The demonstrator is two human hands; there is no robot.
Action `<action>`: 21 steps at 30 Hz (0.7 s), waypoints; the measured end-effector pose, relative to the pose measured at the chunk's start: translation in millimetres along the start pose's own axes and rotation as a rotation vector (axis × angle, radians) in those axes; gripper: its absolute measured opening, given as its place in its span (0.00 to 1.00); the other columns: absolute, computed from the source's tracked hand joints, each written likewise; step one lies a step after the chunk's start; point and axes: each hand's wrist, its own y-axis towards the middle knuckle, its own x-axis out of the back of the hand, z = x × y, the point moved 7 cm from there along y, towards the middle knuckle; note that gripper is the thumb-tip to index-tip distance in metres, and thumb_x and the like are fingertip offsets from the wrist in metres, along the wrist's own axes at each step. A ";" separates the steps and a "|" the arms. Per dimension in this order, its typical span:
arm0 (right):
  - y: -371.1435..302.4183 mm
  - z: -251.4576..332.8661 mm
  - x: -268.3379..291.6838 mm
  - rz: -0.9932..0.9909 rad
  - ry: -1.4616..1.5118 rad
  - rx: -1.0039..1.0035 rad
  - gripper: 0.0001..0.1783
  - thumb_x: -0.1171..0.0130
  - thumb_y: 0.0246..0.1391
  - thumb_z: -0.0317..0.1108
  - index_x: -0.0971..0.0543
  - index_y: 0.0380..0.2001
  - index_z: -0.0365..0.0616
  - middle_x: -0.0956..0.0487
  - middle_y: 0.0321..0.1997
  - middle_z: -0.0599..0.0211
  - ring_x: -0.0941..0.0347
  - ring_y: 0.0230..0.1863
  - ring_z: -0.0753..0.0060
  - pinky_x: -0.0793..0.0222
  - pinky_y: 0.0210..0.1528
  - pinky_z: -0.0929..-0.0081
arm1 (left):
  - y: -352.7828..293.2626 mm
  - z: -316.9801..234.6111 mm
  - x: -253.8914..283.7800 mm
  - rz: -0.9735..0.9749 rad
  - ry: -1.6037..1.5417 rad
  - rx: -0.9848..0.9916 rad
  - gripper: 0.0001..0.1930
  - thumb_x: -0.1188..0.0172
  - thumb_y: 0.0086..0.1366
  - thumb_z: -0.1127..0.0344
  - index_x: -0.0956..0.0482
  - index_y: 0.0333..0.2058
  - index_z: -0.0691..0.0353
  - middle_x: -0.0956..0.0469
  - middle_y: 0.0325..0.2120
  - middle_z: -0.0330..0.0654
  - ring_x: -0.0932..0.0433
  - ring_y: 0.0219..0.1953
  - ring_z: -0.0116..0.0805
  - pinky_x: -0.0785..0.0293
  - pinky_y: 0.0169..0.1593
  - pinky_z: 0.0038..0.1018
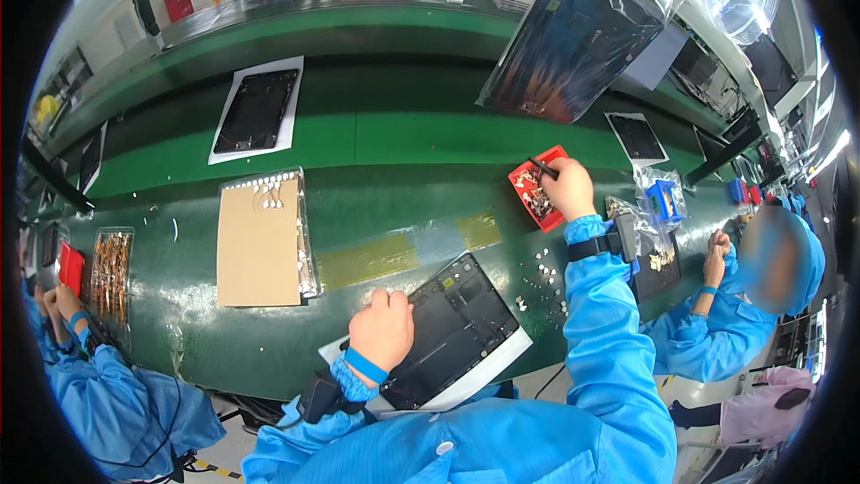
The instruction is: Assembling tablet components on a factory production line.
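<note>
In front of me a black tablet-like housing panel (466, 318) lies at a slant on a white sheet (515, 345). My left hand (381, 336) rests over the panel's left side, its fingers curled in; whatever they may hold is hidden beneath them. Farther off to the right, my right hand (571, 188) grips a black pen-shaped tool (542, 168) above a small red tray (554, 224). Small pale and dark parts (535, 197) fill that tray. The tool's exact kind is unclear.
Loose small white pieces (543, 278) lie right of the panel. A brown card with a clear tray (260, 242) stands left. Beyond are another black panel (257, 112) and a plastic-wrapped one (573, 45). Co-workers' hands are at both sides (714, 260).
</note>
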 end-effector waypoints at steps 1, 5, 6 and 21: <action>-2.0 0.6 8.0 0.018 0.022 -0.044 0.09 0.42 0.38 0.33 0.22 0.24 0.41 0.25 0.30 0.52 0.28 0.35 0.51 0.33 0.39 0.61 | 4.0 -1.4 -4.1 0.005 -0.017 -0.076 0.08 0.45 0.54 0.63 0.30 0.26 0.60 0.32 0.24 0.47 0.27 0.21 0.46 0.28 0.23 0.37; -30.4 16.8 31.6 0.055 0.441 -0.089 0.06 0.43 0.42 0.29 0.25 0.22 0.36 0.27 0.17 0.63 0.31 0.21 0.72 0.37 0.25 0.72 | 27.2 2.6 -17.3 0.094 -0.052 -0.231 0.05 0.46 0.55 0.66 0.29 0.27 0.61 0.33 0.25 0.48 0.28 0.22 0.48 0.29 0.25 0.39; -43.0 20.4 29.6 0.102 0.523 -0.102 0.06 0.43 0.43 0.28 0.26 0.22 0.35 0.28 0.15 0.68 0.34 0.19 0.79 0.39 0.23 0.76 | 32.2 2.0 -21.0 0.129 -0.051 -0.297 0.05 0.46 0.56 0.66 0.29 0.27 0.61 0.33 0.25 0.47 0.27 0.22 0.48 0.29 0.25 0.39; -124.9 69.4 -55.6 0.551 0.586 -0.142 0.09 0.41 0.40 0.30 0.28 0.20 0.35 0.29 0.17 0.61 0.35 0.21 0.73 0.39 0.24 0.73 | 27.5 -0.8 -15.0 -0.044 0.000 -0.484 0.15 0.41 0.49 0.64 0.24 0.37 0.62 0.33 0.26 0.40 0.28 0.29 0.36 0.28 0.27 0.30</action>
